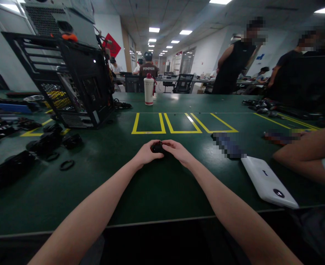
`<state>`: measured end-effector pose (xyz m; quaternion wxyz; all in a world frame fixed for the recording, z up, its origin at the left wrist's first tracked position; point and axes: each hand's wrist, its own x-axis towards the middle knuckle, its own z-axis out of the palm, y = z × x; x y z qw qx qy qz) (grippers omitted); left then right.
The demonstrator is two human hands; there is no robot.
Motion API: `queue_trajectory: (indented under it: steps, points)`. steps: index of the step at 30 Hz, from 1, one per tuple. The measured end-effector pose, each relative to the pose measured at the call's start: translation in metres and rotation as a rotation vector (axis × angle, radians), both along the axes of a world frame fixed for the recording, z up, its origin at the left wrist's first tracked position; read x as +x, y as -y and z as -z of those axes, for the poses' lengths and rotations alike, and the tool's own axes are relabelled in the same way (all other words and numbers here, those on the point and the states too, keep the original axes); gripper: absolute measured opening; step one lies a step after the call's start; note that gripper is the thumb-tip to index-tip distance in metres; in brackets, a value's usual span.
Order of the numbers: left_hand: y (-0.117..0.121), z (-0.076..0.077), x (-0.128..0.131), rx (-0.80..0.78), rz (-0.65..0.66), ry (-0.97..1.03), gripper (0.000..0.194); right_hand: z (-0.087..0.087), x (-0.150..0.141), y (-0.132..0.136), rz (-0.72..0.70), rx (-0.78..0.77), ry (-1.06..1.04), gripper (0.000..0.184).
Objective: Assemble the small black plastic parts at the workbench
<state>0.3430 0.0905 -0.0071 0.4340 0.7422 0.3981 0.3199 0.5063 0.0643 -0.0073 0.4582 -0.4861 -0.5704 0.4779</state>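
Note:
Both hands meet over the green table (140, 191), a little in front of the yellow tape marks. My left hand (146, 154) is closed around a small black object (157, 148) with a rounded shape; its exact kind is too dark to make out. From the other side, my right hand (177, 151) grips the same object, thumb on its near face and fingers over its top. The fingers cover much of it. On the left of the table lie a black ring (67, 165) and several black parts (45, 141).
A black computer case (76, 81) stands at the back left. A white cup (149, 90) sits behind the yellow tape frames (148, 132). To the right are a blurred-out phone (229, 145), a white device (267, 180) and another person's arm (306, 154). Cables (262, 106) lie further back.

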Motion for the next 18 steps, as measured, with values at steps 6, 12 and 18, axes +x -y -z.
queue_trajectory:
  steps: [6, 12, 18]
  points:
    - [0.0003, 0.0007, -0.0007, -0.014, 0.008, 0.018, 0.065, -0.0012, 0.0026, 0.0011, -0.047, -0.001, -0.024, 0.026]
    - [-0.0006, 0.0016, -0.0005, -0.025, 0.017, 0.027, 0.064, -0.0065, -0.0012, 0.0045, -0.024, -0.009, -0.030, 0.028]
    - [-0.0017, 0.0030, -0.0009, -0.017, 0.015, 0.021, 0.065, -0.0073, -0.0002, 0.0043, -0.018, -0.012, -0.015, 0.024]
